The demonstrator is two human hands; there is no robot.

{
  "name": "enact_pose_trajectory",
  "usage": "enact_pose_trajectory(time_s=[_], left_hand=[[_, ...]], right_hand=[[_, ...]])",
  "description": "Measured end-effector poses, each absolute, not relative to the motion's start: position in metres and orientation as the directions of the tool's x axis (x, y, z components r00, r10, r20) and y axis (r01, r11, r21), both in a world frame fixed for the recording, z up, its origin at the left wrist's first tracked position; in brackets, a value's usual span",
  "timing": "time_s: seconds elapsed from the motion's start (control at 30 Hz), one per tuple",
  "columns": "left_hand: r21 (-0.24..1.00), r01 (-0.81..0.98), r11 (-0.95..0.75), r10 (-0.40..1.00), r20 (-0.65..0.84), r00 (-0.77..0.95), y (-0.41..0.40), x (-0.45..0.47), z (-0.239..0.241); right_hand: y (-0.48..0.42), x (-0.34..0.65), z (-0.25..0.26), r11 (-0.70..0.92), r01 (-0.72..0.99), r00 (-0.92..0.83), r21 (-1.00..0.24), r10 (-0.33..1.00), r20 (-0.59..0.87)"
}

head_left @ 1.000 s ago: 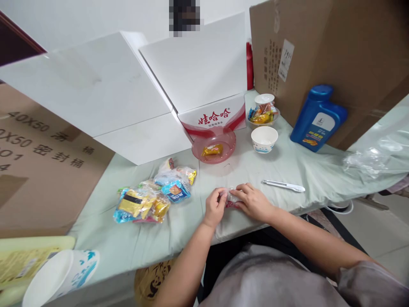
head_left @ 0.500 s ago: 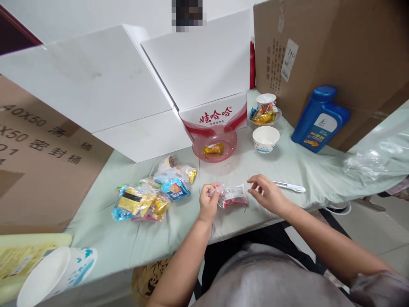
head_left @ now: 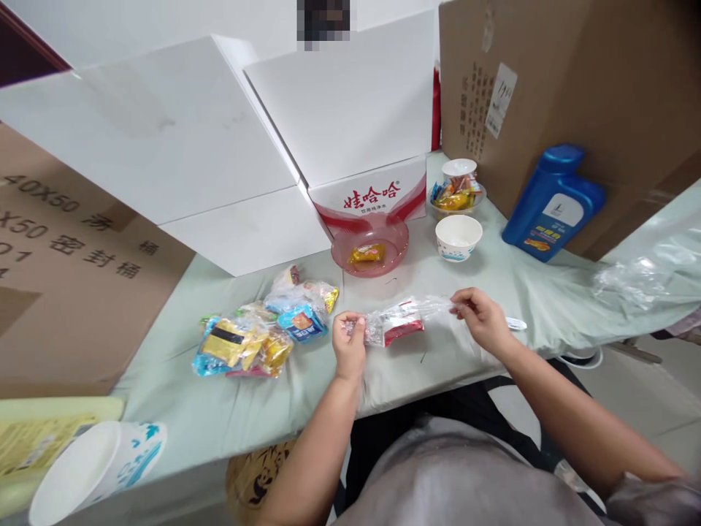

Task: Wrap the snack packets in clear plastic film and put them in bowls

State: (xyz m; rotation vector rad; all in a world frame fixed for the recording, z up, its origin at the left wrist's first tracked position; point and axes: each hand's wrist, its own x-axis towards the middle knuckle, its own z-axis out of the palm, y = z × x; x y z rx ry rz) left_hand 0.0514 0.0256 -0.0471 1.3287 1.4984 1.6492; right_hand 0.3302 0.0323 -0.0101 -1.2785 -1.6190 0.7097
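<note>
Between the left hand (head_left: 349, 347) and right hand (head_left: 483, 321), each pinching one end of the film (head_left: 435, 307), the packet (head_left: 404, 325) lies nearer than the bowl (head_left: 395, 252), where a light, even pull seems safest.

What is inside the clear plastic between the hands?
A red and white packet shows within the clear plastic, which the left hand and right hand grip. The packet covers whatever it may contain.

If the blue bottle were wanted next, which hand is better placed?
The right hand, I'd judge: it's nearer the blue bottle, while the left hand is beside the snack packets. Both hands hold the clear wrapping, though.
</note>
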Motion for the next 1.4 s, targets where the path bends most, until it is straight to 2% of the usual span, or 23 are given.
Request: enact_pose_trajectory(time_s=[0.1, 0.17, 0.27, 0.37, 0.47, 0.53, 0.63, 0.7, 0.8, 0.9, 1.07, 1.13, 1.23, 1.3, 1.4], left_hand=[[0.94, 0.253, -0.231, 0.891, 0.309, -0.332, 0.025, 0.053, -0.045], [0.919, 0.315, -0.237, 0.906, 0.326, -0.269, 0.024, 0.055, -0.044], [0.832, 0.469, -0.296, 0.908, 0.397, -0.131, 0.024, 0.057, -0.041], [0.737, 0.56, -0.378, 0.881, 0.472, -0.026, 0.024, 0.057, -0.038], [0.684, 0.597, -0.419, 0.844, 0.535, -0.021, 0.019, 0.057, -0.029], [0.565, 0.663, -0.491, 0.785, 0.617, 0.055, 0.011, 0.056, -0.018], [0.28, 0.728, -0.625, 0.669, 0.672, 0.316, -0.008, 0.055, 0.001], [0.152, 0.713, -0.685, 0.62, 0.636, 0.46, -0.024, 0.054, 0.011], [0.052, 0.672, -0.738, 0.586, 0.543, 0.602, -0.048, 0.051, 0.017], [0.018, 0.654, -0.756, 0.597, 0.428, 0.678, -0.067, 0.045, 0.014], [0.071, 0.673, -0.736, 0.671, 0.215, 0.71, -0.082, 0.041, 0.013], [0.113, 0.696, -0.709, 0.702, 0.199, 0.684, -0.081, 0.046, 0.015], [0.165, 0.723, -0.67, 0.737, 0.264, 0.622, -0.071, 0.058, 0.015], [0.187, 0.749, -0.635, 0.762, 0.309, 0.569, -0.061, 0.067, 0.009], [0.177, 0.825, -0.537, 0.822, 0.33, 0.464, -0.044, 0.073, -0.006]], right_hand=[[0.032, 0.348, -0.016, 0.258, 0.547, -0.01, -0.796, 0.953, 0.301], [0.029, 0.35, -0.016, 0.301, 0.648, -0.028, -0.7, 0.927, 0.374], [0.024, 0.342, -0.011, 0.385, 0.687, -0.051, -0.616, 0.872, 0.488], [0.024, 0.327, -0.006, 0.472, 0.653, -0.206, -0.593, 0.864, 0.46], [0.027, 0.315, -0.003, 0.542, 0.658, -0.417, -0.522, 0.84, 0.347], [0.027, 0.312, 0.001, 0.579, 0.677, -0.504, -0.455, 0.815, 0.287], [0.02, 0.314, 0.014, 0.641, 0.69, -0.589, -0.336, 0.767, 0.254], [0.012, 0.317, 0.024, 0.699, 0.667, -0.648, -0.258, 0.715, 0.262], [-0.005, 0.324, 0.031, 0.783, 0.596, -0.749, -0.179, 0.622, 0.225], [-0.023, 0.332, 0.024, 0.797, 0.581, -0.795, -0.166, 0.599, 0.093], [-0.039, 0.34, 0.011, 0.646, 0.746, -0.662, -0.161, 0.746, -0.074], [-0.037, 0.337, 0.012, 0.579, 0.804, -0.593, -0.137, 0.798, -0.106], [-0.027, 0.329, 0.013, 0.495, 0.863, -0.506, -0.103, 0.85, -0.15], [-0.02, 0.323, 0.012, 0.47, 0.876, -0.481, -0.109, 0.868, -0.122], [-0.01, 0.315, 0.007, 0.476, 0.858, -0.474, -0.191, 0.878, 0.058]])
